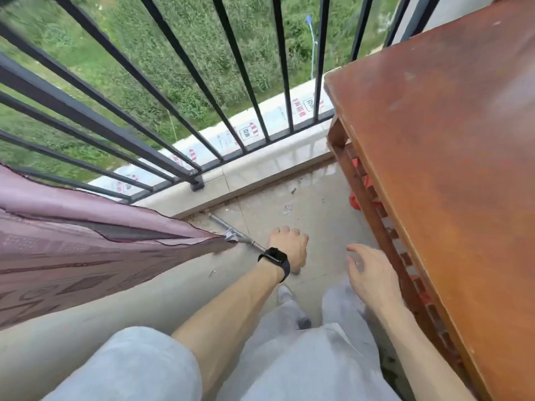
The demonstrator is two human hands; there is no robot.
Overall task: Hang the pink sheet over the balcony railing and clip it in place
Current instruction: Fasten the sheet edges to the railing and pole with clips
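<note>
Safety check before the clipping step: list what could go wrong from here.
1. No clip shows on the pink sheet, and the right hand is empty; a gust might carry it past the railing onto the grass below.
2. The sheet's lower corner hangs by a metal rod on the floor; it may snag or get dirty.
3. That rod lies near the shoe, a possible trip.
</note>
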